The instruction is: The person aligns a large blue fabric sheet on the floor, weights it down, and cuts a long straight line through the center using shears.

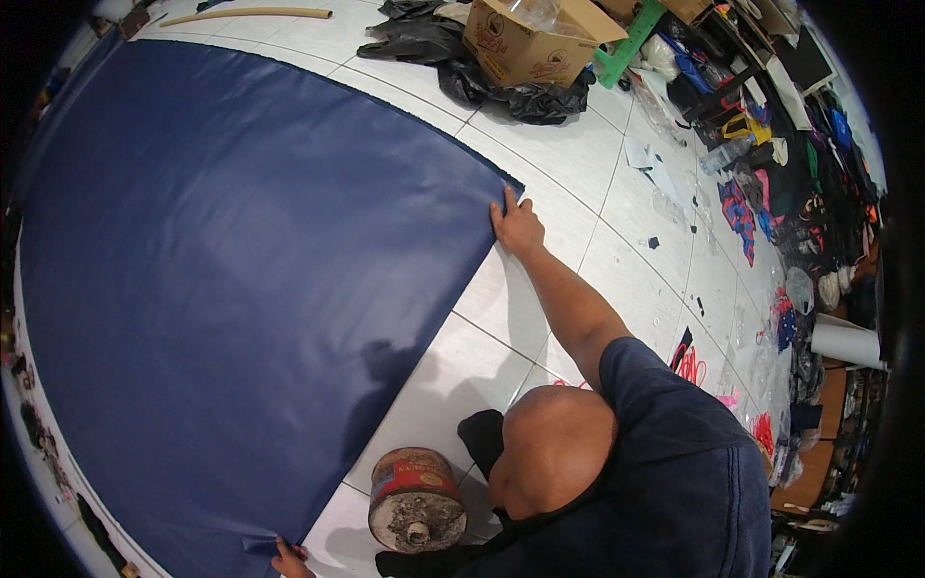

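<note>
A wide dark blue sheet (pixel 241 222), smooth and slightly shiny like vinyl, lies spread over the tiled floor on the left. At its far right corner my right hand (pixel 521 227) grips the edge, fingers on top of the material. My left hand (pixel 291 559), partly cut off by the lower border, pinches the near edge, where a small fold rises. Between the hands the sheet's edge runs straight and diagonally. A worn, stained round tin can (pixel 417 501) with a red label and a short spout stands beside that edge, nearest to my left hand.
Black plastic bags (pixel 424 39) lie around a cardboard box (pixel 525 43) at the back. A yellowish tube (pixel 246 13) rests beyond the sheet. Fabric scraps (pixel 737 222), red cord (pixel 689 364), a plastic bottle (pixel 727 154) and a white roll (pixel 846 341) clutter the right side.
</note>
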Motion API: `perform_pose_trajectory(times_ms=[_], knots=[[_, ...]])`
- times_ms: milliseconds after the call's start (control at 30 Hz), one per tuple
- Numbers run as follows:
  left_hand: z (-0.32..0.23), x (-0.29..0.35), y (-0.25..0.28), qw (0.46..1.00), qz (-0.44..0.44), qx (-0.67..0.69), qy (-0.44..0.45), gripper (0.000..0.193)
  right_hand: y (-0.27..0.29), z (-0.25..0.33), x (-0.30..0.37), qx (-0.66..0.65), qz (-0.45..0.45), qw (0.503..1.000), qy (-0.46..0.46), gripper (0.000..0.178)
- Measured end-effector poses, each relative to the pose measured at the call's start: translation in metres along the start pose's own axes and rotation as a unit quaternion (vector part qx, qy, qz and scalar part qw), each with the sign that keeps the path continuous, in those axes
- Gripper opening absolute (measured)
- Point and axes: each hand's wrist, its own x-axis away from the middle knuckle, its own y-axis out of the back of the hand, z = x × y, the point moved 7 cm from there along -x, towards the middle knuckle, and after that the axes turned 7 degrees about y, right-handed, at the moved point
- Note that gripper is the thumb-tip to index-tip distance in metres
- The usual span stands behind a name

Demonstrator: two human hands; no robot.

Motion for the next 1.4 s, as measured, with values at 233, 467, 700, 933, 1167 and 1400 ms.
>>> perform_pose_trajectory(times_ms=[233,467,700,933,1167,1400], knots=[[0.010,-0.004,0.013,0.991,-0.121,-0.048,0.026,0.043,0.003,0.004,0.000,-0.008,0.020,1.000,-0.003,0.065],[0.019,-0.004,0.007,0.997,-0.076,0.001,-0.006,0.042,0.000,-0.006,-0.008,0.019,-0.032,0.998,0.043,0.061],[0.025,0.016,0.007,0.995,-0.092,0.007,0.023,0.039,-0.019,0.010,-0.034,0.097,-0.028,0.988,0.117,0.052],[0.036,-0.011,0.058,0.965,-0.177,0.194,0.023,0.042,-0.037,-0.031,-0.063,0.194,0.043,0.934,0.295,0.059],[0.061,-0.004,0.090,0.924,-0.262,0.271,0.063,0.037,0.005,0.063,0.008,0.189,-0.035,0.958,0.215,0.055],[0.064,-0.005,0.072,0.929,-0.236,0.279,0.054,0.035,-0.002,0.227,0.281,-0.010,0.171,0.765,0.621,0.049]])
